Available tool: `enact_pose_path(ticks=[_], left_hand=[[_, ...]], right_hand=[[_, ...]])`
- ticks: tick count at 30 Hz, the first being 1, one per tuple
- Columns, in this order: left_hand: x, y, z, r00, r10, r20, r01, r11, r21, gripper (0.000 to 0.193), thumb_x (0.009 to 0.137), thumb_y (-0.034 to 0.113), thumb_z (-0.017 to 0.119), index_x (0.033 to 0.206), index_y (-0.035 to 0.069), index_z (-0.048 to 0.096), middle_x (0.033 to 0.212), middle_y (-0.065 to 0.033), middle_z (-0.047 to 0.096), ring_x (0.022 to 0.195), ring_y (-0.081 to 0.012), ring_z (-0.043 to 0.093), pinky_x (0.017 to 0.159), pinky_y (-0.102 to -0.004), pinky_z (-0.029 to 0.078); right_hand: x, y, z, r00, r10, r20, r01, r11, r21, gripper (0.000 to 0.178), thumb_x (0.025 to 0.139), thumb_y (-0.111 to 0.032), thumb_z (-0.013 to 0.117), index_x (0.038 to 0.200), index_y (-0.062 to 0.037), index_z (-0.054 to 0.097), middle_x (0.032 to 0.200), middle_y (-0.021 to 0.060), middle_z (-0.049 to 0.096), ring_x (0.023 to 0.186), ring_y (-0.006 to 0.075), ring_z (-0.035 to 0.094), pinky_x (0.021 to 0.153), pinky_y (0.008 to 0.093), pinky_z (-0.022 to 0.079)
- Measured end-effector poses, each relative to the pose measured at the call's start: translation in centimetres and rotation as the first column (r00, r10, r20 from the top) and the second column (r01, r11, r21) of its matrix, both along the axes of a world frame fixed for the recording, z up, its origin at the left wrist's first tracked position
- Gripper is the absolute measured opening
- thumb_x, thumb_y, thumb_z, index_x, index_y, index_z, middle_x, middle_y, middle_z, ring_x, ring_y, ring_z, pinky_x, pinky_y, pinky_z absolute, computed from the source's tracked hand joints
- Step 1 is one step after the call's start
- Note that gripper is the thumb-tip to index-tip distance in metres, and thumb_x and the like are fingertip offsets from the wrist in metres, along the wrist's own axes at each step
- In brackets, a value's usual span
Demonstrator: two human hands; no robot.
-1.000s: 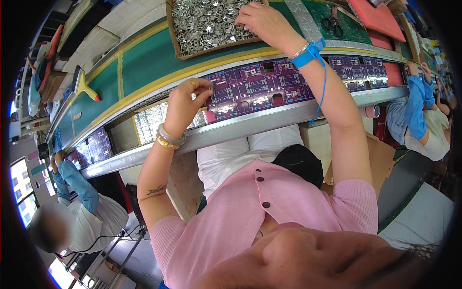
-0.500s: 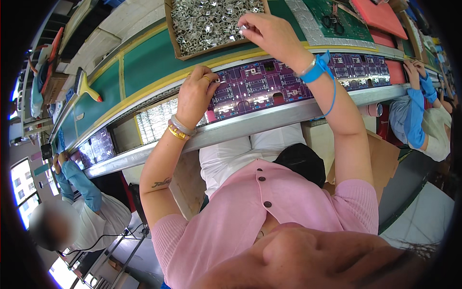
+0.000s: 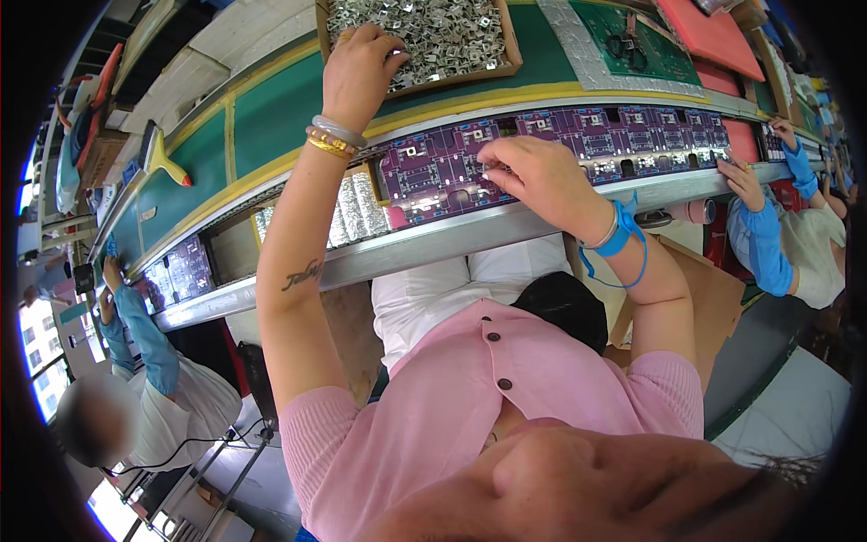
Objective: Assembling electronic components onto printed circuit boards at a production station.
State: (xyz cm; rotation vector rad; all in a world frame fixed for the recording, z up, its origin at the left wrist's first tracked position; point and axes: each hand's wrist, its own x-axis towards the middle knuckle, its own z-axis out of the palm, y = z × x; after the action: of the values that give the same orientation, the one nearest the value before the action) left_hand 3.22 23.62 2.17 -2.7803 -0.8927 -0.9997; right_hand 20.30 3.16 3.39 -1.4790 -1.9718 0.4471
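My left hand [image 3: 361,72] reaches over the near left edge of a cardboard box [image 3: 433,86] filled with small silvery metal clips [image 3: 452,41]. Its fingers curl down into the clips, thumb near the forefinger; whatever they hold is hidden. Low over a purple circuit board [image 3: 424,185], my right hand [image 3: 546,181] has thumb and forefinger drawn together, and I cannot make out what is between them. The board lies in a metal-edged track, with several clips standing on it. A blue strap circles my right wrist.
Beyond the track runs a green bench with yellow edging, bearing a yellow-handled brush [image 3: 163,163]. Scissors [image 3: 625,45] lie on a green board at the back right, beside a pink foam sheet [image 3: 709,36]. Co-workers in blue sleeves sit at both sides along the track.
My left hand has gone from the board up to the box of clips. My right hand has come down from the box to the board. The box has shifted slightly right.
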Motion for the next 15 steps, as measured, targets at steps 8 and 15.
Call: enact_pose_path(ticks=[8,15], left_hand=[[-0.6,-1.0,0.0,0.998,-0.02,-0.056,0.02,1.0,-0.006,0.009,0.078,0.008,0.061,0.085,0.009,0.066,0.086,-0.0044,0.06,0.088,-0.026,0.057,0.073,-0.0357,0.049],[-1.5,-3.5,1.8,0.997,-0.031,0.077,0.046,0.98,-0.195,0.013,0.079,0.013,0.065,0.091,0.008,0.067,0.082,-0.0073,0.062,0.076,-0.0261,0.061,0.067,-0.0351,0.049]], right_hand=[[-0.2,-0.9,-1.6,0.971,0.103,0.213,-0.11,0.994,0.019,0.017,0.069,-0.008,0.067,0.084,-0.0058,0.06,0.084,0.0052,0.054,0.086,0.0235,0.052,0.073,0.0326,0.046],[-0.3,-0.9,-2.1,0.93,0.069,0.36,-0.099,0.993,0.066,0.009,0.067,-0.007,0.061,0.076,-0.0059,0.059,0.08,0.0047,0.051,0.082,0.0214,0.05,0.069,0.0311,0.045]])
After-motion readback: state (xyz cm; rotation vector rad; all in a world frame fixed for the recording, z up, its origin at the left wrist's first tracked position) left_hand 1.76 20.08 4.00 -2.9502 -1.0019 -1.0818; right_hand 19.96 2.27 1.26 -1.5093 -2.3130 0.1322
